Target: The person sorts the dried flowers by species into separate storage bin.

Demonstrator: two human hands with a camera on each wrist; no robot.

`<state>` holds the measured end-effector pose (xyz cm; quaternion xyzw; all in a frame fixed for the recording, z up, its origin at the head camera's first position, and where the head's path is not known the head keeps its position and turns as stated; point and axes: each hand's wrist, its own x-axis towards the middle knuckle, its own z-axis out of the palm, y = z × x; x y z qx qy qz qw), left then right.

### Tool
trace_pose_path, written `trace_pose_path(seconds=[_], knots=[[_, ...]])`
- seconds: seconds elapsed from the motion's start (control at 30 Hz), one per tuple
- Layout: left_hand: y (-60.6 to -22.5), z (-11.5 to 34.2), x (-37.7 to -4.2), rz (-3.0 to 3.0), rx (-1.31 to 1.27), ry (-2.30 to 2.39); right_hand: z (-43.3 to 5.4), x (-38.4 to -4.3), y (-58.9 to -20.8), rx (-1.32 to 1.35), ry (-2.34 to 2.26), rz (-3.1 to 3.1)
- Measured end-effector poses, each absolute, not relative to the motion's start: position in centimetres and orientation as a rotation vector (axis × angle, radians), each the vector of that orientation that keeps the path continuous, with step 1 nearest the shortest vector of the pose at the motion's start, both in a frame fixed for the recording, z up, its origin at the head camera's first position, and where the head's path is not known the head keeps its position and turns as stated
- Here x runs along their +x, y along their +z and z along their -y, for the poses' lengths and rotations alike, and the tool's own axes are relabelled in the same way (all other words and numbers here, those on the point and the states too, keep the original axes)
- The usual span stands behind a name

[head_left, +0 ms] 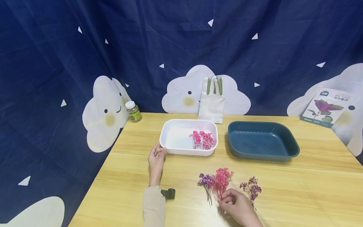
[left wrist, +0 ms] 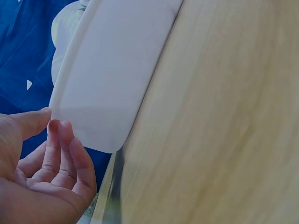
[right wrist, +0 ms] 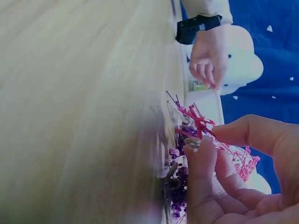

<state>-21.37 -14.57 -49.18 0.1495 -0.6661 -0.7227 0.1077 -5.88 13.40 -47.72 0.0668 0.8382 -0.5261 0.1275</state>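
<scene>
A pale wooden table [head_left: 119, 189] is standing in what is looking like a small craft corner; the kind of building is lying out of view. A dark blue curtain [head_left: 181, 41] printed with smiling white clouds [head_left: 99, 104] is hanging as the backdrop. A jar [head_left: 134, 113], gloves [head_left: 211, 107] and a flower-picture booklet [head_left: 326, 108] are lining the table's back edge, while a white tray [head_left: 187, 151], a dark tray [head_left: 261, 154] and purple flowers [head_left: 206, 180] are lying nearer.

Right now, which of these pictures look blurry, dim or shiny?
Head view: bright, with glints inside the dark tray; left wrist view: dimmer, the white tray muted and the tabletop soft; right wrist view: bluish, the tabletop smeared beside the purple flowers, the pink stems clearer.
</scene>
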Motion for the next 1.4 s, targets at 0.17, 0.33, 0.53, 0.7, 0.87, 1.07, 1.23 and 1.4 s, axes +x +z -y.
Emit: trace_pose_path(seconds=[0.17,0.33,0.53,0.7,0.87,1.07,1.23,1.4], knots=[[-49.2,14.6,-21.3,1.951,0.431,-2.132,-13.4,-5.8,-47.1,0.253,-1.571,-2.407],[-49.1,14.6,-21.2,1.945,0.423,-2.141,-13.2,-5.8,-46.7,0.335,-1.524,-2.462],[-49.0,14.6,-21.3,1.949,0.423,-2.142,-12.9,-6.0,-46.3,0.361,-1.523,-2.508],[-49.1,14.6,-21.3,1.948,0.428,-2.139,-12.8,-6.4,-46.0,0.342,-1.604,-2.494],[-49.1,14.6,-21.2,1.948,0.416,-2.147,-12.6,-7.1,-45.6,0.314,-1.684,-2.476],[-49.2,14.7,-21.3,1.944,0.411,-2.158,-12.2,-8.7,-45.1,0.320,-1.711,-2.480],[-49.3,14.7,-21.3,1.936,0.425,-2.157,-11.9,-10.6,-44.7,0.220,-1.749,-2.520],[-49.3,14.6,-21.4,1.930,0.423,-2.163,-11.6,-12.3,-43.4,0.138,-1.766,-2.573]])
